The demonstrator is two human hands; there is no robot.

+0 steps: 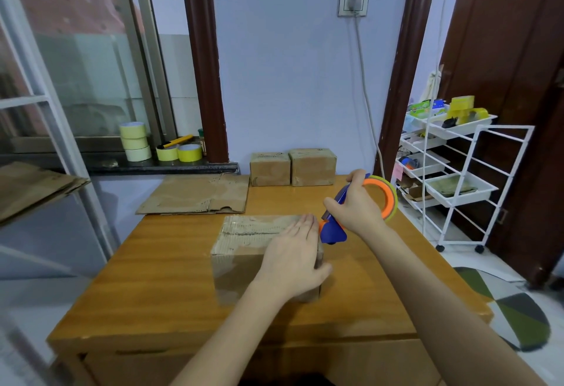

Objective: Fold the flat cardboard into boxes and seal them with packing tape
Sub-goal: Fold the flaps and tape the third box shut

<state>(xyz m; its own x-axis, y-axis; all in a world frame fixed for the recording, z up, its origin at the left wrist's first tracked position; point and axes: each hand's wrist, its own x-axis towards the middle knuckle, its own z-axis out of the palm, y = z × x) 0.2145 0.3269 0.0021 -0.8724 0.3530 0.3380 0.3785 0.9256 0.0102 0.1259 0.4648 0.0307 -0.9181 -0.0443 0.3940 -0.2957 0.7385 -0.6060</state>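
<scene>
Left hand [294, 259] lies flat, fingers straight, palm down on top of the cardboard box [244, 251] near the middle of the wooden table [152, 294], thumb over the near right edge. Looks like it's pinning the top flaps shut and keeping the box from sliding while tape goes on. Right hand [354, 208] is wrapped around the handle of the blue-and-orange tape dispenser [334, 231], whose nose sits at the box's right end just beside the left fingertips; the roll [386, 198] trails up and back. My read: it's the start or end of a pass along the top seam, can't tell which. The seam line shows some sheen, so tape may already be on, not certain. Further back, flattened cardboard [195, 195] lies at the table's far left edge, likely staged as stock for the next box. Two finished boxes [293, 169] stand side by side, touching, against the wall, parked clear of the work zone. Spare tape rolls [135, 144] are stacked on the windowsill [91, 166] at left; a white wire trolley [476, 178] of supplies stands off to the right.
</scene>
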